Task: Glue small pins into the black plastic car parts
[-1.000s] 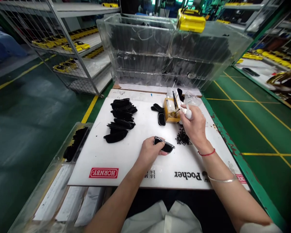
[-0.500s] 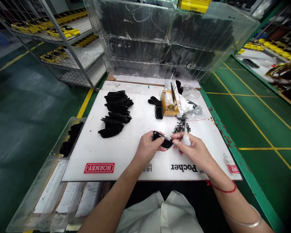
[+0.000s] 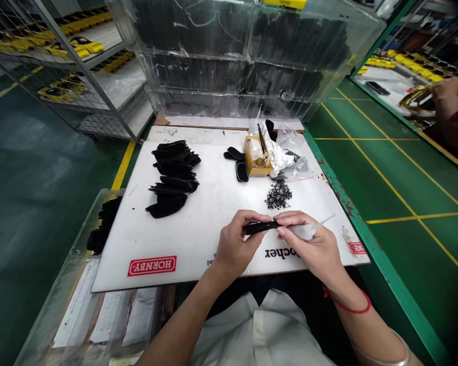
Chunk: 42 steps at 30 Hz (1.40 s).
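Above the white board [image 3: 198, 239], both hands pinch 1 black part [image 3: 260, 227].

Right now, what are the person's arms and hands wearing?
Both forearms are bare, no gloves and no sleeves showing. The right hand has a thin red cord at the wrist and a silver bangle further up. The left hand wears nothing.

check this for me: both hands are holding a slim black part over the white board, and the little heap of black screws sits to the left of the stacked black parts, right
Not quite. In the head view the heap of black screws lies to the right of the stacked black parts, just below the yellow box. The rest holds: the left hand and right hand hold the slim black part over the white board.
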Tool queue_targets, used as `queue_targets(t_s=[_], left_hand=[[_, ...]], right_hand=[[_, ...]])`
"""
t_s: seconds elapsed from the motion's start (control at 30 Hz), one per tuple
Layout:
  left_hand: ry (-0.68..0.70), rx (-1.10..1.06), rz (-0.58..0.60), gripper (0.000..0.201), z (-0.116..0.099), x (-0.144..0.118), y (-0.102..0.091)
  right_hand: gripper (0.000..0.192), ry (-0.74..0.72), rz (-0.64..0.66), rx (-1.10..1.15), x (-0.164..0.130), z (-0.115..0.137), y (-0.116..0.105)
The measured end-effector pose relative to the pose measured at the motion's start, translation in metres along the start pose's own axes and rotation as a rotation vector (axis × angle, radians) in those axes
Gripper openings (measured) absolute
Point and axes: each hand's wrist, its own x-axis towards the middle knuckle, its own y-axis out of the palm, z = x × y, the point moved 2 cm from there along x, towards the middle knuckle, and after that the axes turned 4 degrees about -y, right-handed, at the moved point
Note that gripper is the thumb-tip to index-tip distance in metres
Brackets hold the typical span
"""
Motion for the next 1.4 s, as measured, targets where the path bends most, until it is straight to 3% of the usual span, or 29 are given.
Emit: queue_targets(t_s=[0.3,0.9,1.07,1.4], left_hand=[[0.258,0.136,0.027,0.024,-0.002,-0.008,0.004],[0.178,0.131,-0.024,0.012,-0.003,-0.001,0.019],[0.028,0.078,-0.030,0.011,-0.003,-0.001,0.020],[-0.597,-0.296,0.002,0.026,0.009,-0.002,0.017]], right_hand=[[0.017,-0.127,-0.023,-0.035,-0.010,0.006,-0.006],[0.011,-0.012,-0.055,-0.115,-0.008,0.001,-0.013],[0.012,0.045,-0.045,-0.176,-0.009,-0.001,-0.014],[0.021,0.268,0.093,-0.197,-0.010,-0.009,-0.012]])
